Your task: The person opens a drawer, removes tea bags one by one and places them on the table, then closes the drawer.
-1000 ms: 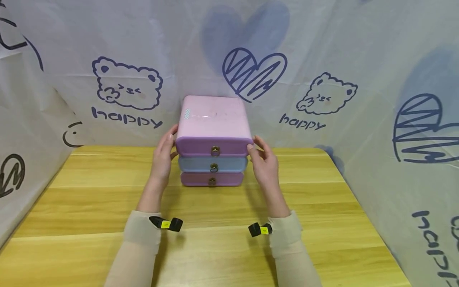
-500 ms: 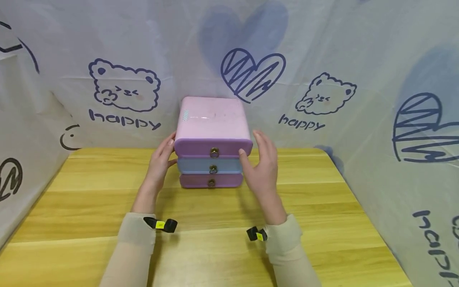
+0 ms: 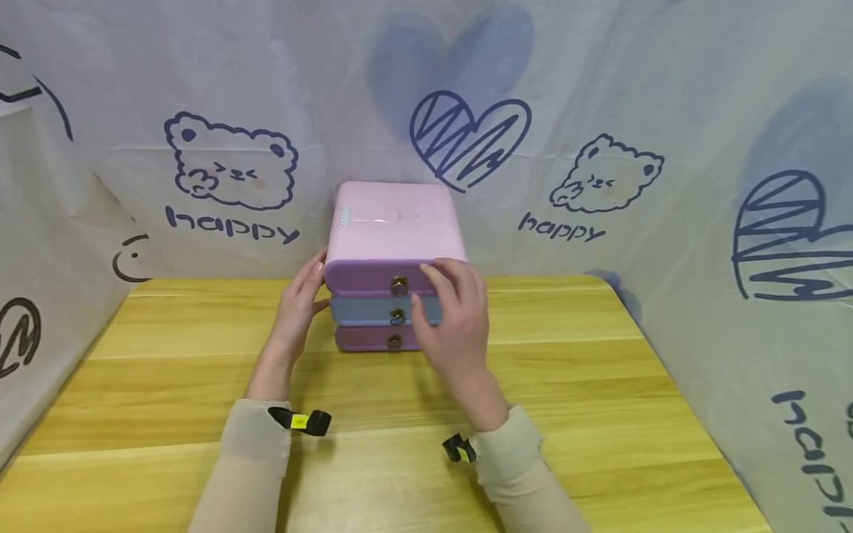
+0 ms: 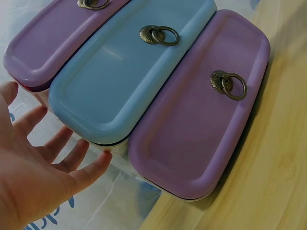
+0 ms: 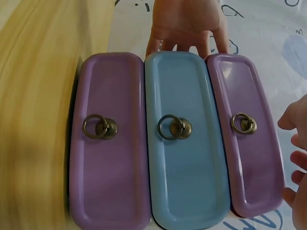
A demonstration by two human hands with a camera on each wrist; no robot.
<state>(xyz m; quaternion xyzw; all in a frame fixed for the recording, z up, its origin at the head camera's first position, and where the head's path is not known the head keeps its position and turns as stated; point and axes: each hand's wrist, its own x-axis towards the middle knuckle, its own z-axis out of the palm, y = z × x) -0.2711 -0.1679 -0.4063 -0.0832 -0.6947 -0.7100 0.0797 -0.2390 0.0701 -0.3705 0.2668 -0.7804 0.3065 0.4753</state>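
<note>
A small chest of three drawers (image 3: pixel 396 222) with a pink top stands at the back of the table. Its upper drawer (image 3: pixel 360 277) is purple, the middle drawer (image 4: pixel 110 72) blue and the lower drawer (image 5: pixel 110 177) purple; all look closed. Each front carries a bronze ring pull (image 5: pixel 180 128). My left hand (image 3: pixel 291 314) steadies the chest's left side, fingers spread along it in the left wrist view. In front of the right part of the drawers hovers my right hand (image 3: pixel 456 322), its fingers loosely bent and holding nothing, short of the top ring pull (image 3: pixel 399 286).
A wood-grain table (image 3: pixel 373 459) lies beneath. White cloth (image 3: pixel 360 89) with printed bears and hearts hangs behind the chest and along both sides. Wrist cameras (image 3: pixel 320 423) are strapped on both sleeves.
My right hand has left the chest's right side and swung left, across the drawer fronts toward the ring pulls. The left hand has stayed at the left side. The drawers look the same.
</note>
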